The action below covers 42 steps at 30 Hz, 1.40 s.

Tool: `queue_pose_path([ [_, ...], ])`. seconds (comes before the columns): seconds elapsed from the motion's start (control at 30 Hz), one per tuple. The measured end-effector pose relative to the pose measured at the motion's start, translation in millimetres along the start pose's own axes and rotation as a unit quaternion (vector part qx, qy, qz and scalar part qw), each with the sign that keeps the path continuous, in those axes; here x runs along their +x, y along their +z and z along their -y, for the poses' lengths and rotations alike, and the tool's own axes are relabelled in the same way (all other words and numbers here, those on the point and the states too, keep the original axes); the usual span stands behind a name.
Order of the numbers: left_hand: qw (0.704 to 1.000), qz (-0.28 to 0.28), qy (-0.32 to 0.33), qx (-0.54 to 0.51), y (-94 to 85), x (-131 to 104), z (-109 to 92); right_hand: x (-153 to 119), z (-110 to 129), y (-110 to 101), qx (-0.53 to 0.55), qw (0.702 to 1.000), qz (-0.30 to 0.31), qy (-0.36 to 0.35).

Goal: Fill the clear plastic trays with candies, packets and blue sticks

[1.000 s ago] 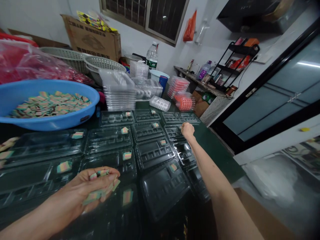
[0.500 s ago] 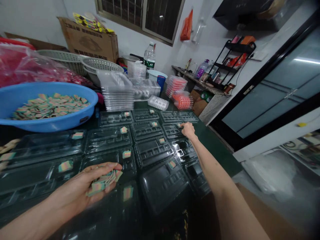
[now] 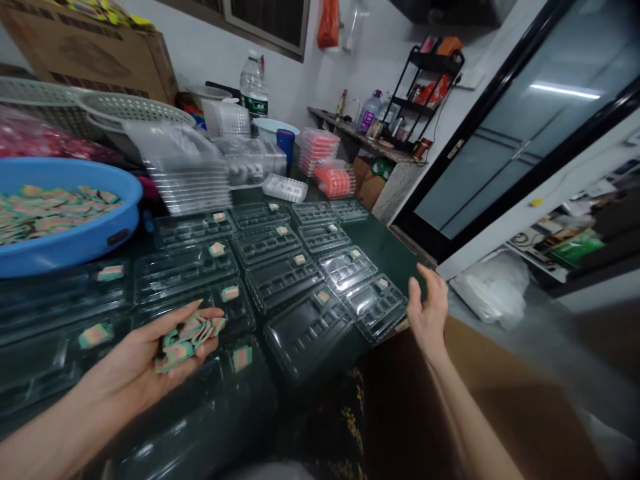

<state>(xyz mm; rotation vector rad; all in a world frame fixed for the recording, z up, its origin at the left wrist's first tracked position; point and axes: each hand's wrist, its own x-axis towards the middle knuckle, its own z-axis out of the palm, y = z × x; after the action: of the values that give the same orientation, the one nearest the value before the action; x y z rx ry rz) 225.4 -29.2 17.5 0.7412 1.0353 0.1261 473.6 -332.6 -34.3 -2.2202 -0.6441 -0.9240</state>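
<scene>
A handful of striped green-and-pink pieces rests in my left hand, its fingers curled round them. My right hand is off the table's right edge, thumb and fingers apart, holding nothing. Clear plastic trays with compartments lie in rows on the dark green table. Many hold a small striped stack in an upper corner, such as the one in the nearest right tray. More striped pieces fill a blue basin at the left.
Stacked clear trays, pale baskets and a water bottle stand at the back. Packs with orange contents are right of them. A cardboard box is below my right arm, and a frosted door is at the right.
My right hand has drawn back from a far tray toward the near right, and its fingers have spread. Striped stacks now show in the right-hand trays. The view has shifted right.
</scene>
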Motion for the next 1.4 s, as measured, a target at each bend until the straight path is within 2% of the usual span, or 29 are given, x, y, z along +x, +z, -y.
queue_pose_path([
  [0.03, 1.0, 0.024, 0.002, 0.006, 3.2, 1.0, 1.6, -18.6, 1.1, -9.0, -0.007, 1.0, -0.013, 0.015],
  [0.1, 0.997, 0.081, -0.001, 0.007, 9.7, 3.1, 5.8, -48.4, 5.2, -13.4, -0.025, 0.999, -0.018, 0.033],
  [0.2, 0.987, 0.158, -0.011, -0.015, 17.9, 2.2, 13.0, -70.4, 11.1, 1.4, -0.048, 0.998, -0.004, 0.029],
  [0.3, 0.977, 0.208, -0.019, -0.04, 19.7, -2.5, 19.0, -72.5, 8.5, 20.1, -0.069, 0.997, 0.02, -0.002],
  [0.4, 0.973, 0.226, -0.018, -0.049, 12.2, -4.9, 22.3, -65.2, 0.5, 32.1, -0.086, 0.995, 0.041, -0.039],
  [0.47, 0.972, 0.23, -0.015, -0.048, 4.0, -5.1, 23.9, -57.9, 3.2, 33.7, -0.085, 0.995, 0.034, -0.048],
  [0.53, 0.973, 0.225, -0.009, -0.05, -3.5, -5.6, 25.6, -51.1, 21.2, 27.1, -0.058, 0.997, 0.014, -0.051],
  [0.6, 0.975, 0.216, -0.003, -0.055, -8.7, -7.0, 27.0, -46.9, 56.5, 13.2, 0.014, 0.998, 0.014, -0.058],
  [0.63, 0.975, 0.215, -0.001, -0.056, -10.2, -8.1, 27.5, -46.3, 79.0, 5.0, 0.069, 0.995, 0.037, -0.061],
  [0.7, 0.974, 0.221, 0.003, -0.048, -11.9, -11.3, 28.1, -47.8, 127.2, -9.1, 0.175, 0.975, 0.112, -0.081],
  [0.77, 0.972, 0.233, 0.013, -0.032, -12.8, -15.6, 28.6, -51.7, 170.5, -16.1, 0.258, 0.938, 0.21, -0.097],
  [0.87, 0.969, 0.244, 0.045, -0.016, -15.5, -23.1, 30.4, -57.2, 211.9, -11.5, 0.313, 0.882, 0.347, -0.057],
  [0.97, 0.97, 0.232, 0.068, -0.015, -20.3, -29.2, 32.9, -59.8, 228.0, 1.3, 0.348, 0.845, 0.405, -0.018],
  [1.07, 0.971, 0.224, 0.086, -0.004, -25.5, -32.2, 34.4, -61.8, 233.0, 11.8, 0.395, 0.812, 0.429, 0.017],
  [1.17, 0.964, 0.243, 0.104, 0.013, -28.8, -32.5, 34.9, -63.5, 235.7, 16.2, 0.431, 0.785, 0.441, 0.055],
  [1.27, 0.963, 0.251, 0.102, 0.019, -30.0, -31.1, 35.5, -62.1, 236.9, 16.2, 0.434, 0.789, 0.427, 0.081],
  [1.4, 0.969, 0.219, 0.112, 0.001, -31.2, -27.2, 36.7, -58.9, 234.0, 14.3, 0.406, 0.825, 0.381, 0.095],
])
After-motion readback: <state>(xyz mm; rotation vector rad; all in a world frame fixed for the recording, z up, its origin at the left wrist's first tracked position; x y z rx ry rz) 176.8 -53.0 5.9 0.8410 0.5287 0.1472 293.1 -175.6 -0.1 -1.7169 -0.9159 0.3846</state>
